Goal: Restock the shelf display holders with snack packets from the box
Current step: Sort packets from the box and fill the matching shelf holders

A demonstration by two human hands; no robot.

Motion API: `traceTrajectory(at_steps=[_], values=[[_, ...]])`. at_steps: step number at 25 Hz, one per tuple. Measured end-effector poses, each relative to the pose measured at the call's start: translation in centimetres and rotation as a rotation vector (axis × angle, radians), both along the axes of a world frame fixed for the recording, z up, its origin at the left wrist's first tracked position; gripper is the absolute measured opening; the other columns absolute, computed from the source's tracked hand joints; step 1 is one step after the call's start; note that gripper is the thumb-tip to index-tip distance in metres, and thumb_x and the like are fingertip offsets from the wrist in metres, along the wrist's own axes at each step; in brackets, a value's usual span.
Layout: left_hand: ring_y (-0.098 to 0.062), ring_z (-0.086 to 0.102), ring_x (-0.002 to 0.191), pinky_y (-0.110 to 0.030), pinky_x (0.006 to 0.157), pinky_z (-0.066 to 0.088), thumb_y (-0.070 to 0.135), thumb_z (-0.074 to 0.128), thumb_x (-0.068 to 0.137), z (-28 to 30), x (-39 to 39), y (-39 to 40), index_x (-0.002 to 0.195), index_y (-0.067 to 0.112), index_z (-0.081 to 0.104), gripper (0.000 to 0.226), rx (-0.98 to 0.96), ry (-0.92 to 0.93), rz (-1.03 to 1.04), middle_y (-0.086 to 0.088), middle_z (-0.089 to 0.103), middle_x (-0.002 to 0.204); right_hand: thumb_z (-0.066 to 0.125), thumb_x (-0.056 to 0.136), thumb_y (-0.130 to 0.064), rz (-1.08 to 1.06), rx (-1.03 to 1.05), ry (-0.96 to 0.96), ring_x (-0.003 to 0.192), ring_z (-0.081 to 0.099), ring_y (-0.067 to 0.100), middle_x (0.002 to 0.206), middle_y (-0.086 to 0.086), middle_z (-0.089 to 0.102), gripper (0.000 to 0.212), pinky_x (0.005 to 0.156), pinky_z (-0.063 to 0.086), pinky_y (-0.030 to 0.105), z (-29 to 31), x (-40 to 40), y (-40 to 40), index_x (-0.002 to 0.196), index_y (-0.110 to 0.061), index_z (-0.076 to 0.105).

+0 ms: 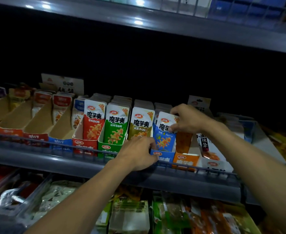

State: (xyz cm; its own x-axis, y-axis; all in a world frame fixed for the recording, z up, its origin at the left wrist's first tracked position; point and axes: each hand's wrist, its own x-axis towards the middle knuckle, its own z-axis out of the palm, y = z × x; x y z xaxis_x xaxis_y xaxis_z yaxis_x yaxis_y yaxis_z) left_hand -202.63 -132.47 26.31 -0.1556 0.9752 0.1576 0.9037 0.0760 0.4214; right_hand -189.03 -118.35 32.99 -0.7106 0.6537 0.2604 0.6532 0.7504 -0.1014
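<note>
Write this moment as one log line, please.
step: restocking | right hand: pinches blue packet over blue holder | left hand: grips holder front

Blue snack packet (pixel 164 132): white top, blue lower half, orange noodle graphic, upright, front of the stack in the blue display holder (pixel 162 155). Right hand (pixel 187 119) pinches its top right corner; left hand (pixel 138 153) grips the holder's front left edge.

Neighbouring holders, all at the shelf rail (pixel 54 145):
- red holder (pixel 84 146), full, red packet (pixel 94 122) facing front
- green holder (pixel 107 148), full, green packet (pixel 117 125) in front
- olive packet (pixel 141 123) stack just left of the blue one, its holder hidden behind the left hand
- orange holder (pixel 186 160) right of blue, orange packet (pixel 183 141) sitting lower inside.

Further left, three cardboard holders (pixel 37 122) are part-filled, packets pushed to the back.
</note>
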Motion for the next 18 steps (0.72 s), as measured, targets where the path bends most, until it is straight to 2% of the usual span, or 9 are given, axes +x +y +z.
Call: traceTrajectory(at_steps=[2,4,6,9,11,14,18], values=[[-0.020,0.053,0.107,-0.040,0.097,0.045,0.043,0.067,0.088,-0.1,-0.2,0.1,0.113,0.026,0.060,0.031,0.003,-0.020,-0.002,0.001,0.059,0.120,0.076,0.083,-0.028,-0.024,0.079,0.048,0.096,0.063,0.017,0.114,0.003,0.066,0.033,0.076,0.053,0.031,0.1,-0.5,0.1,0.110,-0.017,0.061],[-0.019,0.053,0.109,-0.040,0.098,0.044,0.043,0.068,0.087,-0.2,-0.2,0.1,0.115,0.025,0.060,0.033,0.005,-0.034,-0.008,0.001,0.058,0.121,0.074,0.084,-0.032,-0.075,0.182,0.035,0.095,0.059,0.017,0.118,0.005,0.063,0.047,0.071,0.043,0.027,-0.4,-1.2,0.4,0.123,-0.015,0.057],[-0.019,0.052,0.113,-0.040,0.101,0.043,0.042,0.069,0.087,-0.3,-0.3,0.1,0.116,0.025,0.059,0.035,0.003,-0.041,-0.025,0.002,0.057,0.125,0.073,0.084,-0.037,-0.119,0.225,-0.013,0.090,0.056,0.015,0.115,0.006,0.063,0.049,0.069,0.038,0.027,-1.1,-1.4,0.7,0.124,-0.015,0.055],[-0.019,0.051,0.113,-0.042,0.103,0.042,0.042,0.070,0.086,-0.3,-0.5,0.2,0.116,0.025,0.059,0.036,0.001,-0.057,-0.041,0.003,0.056,0.126,0.073,0.083,-0.041,-0.178,0.223,0.011,0.098,0.060,0.020,0.116,0.006,0.063,0.052,0.070,0.039,0.027,-1.3,-1.1,0.9,0.125,-0.015,0.055],[-0.018,0.051,0.109,-0.041,0.101,0.043,0.041,0.071,0.085,-0.3,-0.6,0.4,0.113,0.025,0.059,0.035,0.002,-0.073,-0.045,0.003,0.056,0.123,0.073,0.083,-0.040,-0.195,0.211,0.024,0.093,0.058,0.019,0.113,0.007,0.063,0.050,0.071,0.041,0.027,-0.9,-0.9,0.8,0.122,-0.015,0.055],[-0.016,0.053,0.102,-0.038,0.093,0.048,0.039,0.074,0.083,-0.2,-0.8,0.6,0.103,0.026,0.059,0.028,0.049,-0.125,-0.050,0.005,0.056,0.113,0.073,0.083,-0.042,-0.205,0.223,0.021,0.081,0.051,0.015,0.101,0.007,0.063,0.043,0.068,0.040,0.029,-0.3,-0.5,0.7,0.111,-0.014,0.058],[-0.015,0.054,0.091,-0.036,0.084,0.051,0.037,0.075,0.082,0.5,-1.3,0.1,0.092,0.028,0.054,0.025,0.135,-0.145,-0.052,0.008,0.053,0.093,0.071,0.085,-0.043,-0.187,0.283,0.067,0.082,0.058,0.019,0.097,0.006,0.063,0.039,0.066,0.045,0.030,0.8,-0.3,0.0,0.107,-0.013,0.060]])
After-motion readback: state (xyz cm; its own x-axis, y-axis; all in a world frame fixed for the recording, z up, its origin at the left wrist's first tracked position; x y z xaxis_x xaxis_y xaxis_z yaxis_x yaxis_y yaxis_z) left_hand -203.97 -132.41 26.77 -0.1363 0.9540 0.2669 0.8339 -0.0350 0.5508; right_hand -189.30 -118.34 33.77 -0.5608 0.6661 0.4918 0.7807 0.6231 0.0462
